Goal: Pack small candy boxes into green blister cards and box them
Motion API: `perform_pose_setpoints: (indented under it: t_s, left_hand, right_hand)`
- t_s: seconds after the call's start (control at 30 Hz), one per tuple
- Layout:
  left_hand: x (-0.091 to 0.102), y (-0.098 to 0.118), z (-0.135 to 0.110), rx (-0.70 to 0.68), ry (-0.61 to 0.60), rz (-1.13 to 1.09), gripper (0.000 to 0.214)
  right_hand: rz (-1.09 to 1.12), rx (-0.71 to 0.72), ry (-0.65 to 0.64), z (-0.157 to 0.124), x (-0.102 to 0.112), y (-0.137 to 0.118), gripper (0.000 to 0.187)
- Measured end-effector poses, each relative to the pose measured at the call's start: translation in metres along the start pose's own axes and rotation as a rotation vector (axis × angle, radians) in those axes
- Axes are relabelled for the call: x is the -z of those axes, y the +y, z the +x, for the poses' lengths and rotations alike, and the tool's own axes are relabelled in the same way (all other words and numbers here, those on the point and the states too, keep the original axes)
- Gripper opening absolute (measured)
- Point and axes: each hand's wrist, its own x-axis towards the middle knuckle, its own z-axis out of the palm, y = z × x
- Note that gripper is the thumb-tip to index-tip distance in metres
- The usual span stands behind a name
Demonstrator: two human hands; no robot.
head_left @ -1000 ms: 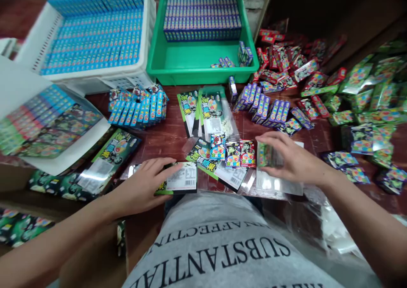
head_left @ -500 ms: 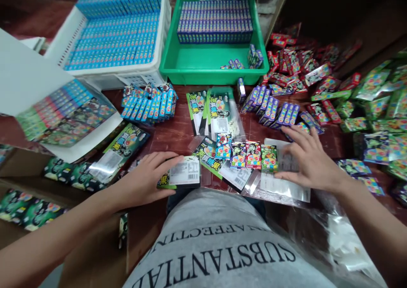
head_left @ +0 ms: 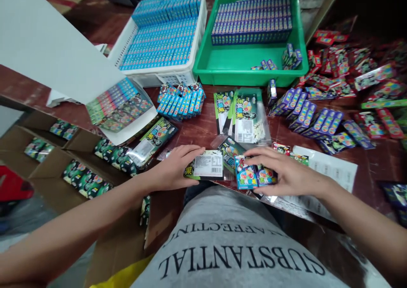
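My left hand (head_left: 174, 167) lies on a flat packaged card (head_left: 206, 169) with a white barcode label, fingers curled over its left end at the table's near edge. My right hand (head_left: 286, 173) covers a row of small colourful boxes (head_left: 252, 176), fingers bent down over them, the blue one at the left showing. The boxes rest on clear plastic sleeves. More green header cards in clear bags (head_left: 244, 114) lie just beyond both hands.
A white crate (head_left: 152, 74) of blue boxes and a green tray (head_left: 241, 69) of purple boxes stand at the back. Loose blue boxes (head_left: 181, 101), purple boxes (head_left: 305, 112) and red and green ones (head_left: 359, 76) cover the table. An open cardboard carton (head_left: 79, 173) of green packs stands left.
My right hand has moved left from the clear sleeve onto the row of small boxes and closed over them. The left hand stays on the card. The view has shifted left.
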Motion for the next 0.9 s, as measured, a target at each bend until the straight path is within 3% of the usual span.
perform_pose_setpoints:
  t_s: [0.07, 0.27, 0.4, 0.57, 0.63, 0.8, 0.9]
  left_hand:
    - [0.003, 0.005, 0.001, -0.025, -0.011, -0.078, 0.091]
    - [-0.001, 0.025, 0.015, -0.029, 0.081, -0.096, 0.086]
    - [-0.012, 0.027, 0.022, 0.007, 0.163, -0.061, 0.084]
    - [-0.014, 0.028, 0.027, -0.062, 0.142, -0.082, 0.084]
    - [-0.013, 0.030, 0.030, -0.096, 0.139, -0.081, 0.084]
    - [-0.018, 0.025, 0.033, -0.058, 0.121, -0.006, 0.080]
    - [-0.024, 0.020, 0.034, -0.031, 0.082, 0.019, 0.080]
  right_hand:
    - [0.020, 0.044, -0.045, 0.005, 0.004, -0.005, 0.057]
    - [-0.132, 0.003, 0.055, 0.020, 0.001, -0.008, 0.054]
    - [-0.175, -0.035, 0.103, 0.017, -0.004, -0.014, 0.049]
    - [-0.116, -0.041, 0.096, 0.015, -0.007, -0.021, 0.048]
    - [-0.094, -0.034, 0.095, 0.015, -0.008, -0.019, 0.056]
    - [-0.223, -0.127, 0.084, -0.003, -0.004, -0.004, 0.113]
    - [-0.315, -0.163, 0.048, -0.011, -0.005, 0.003, 0.093]
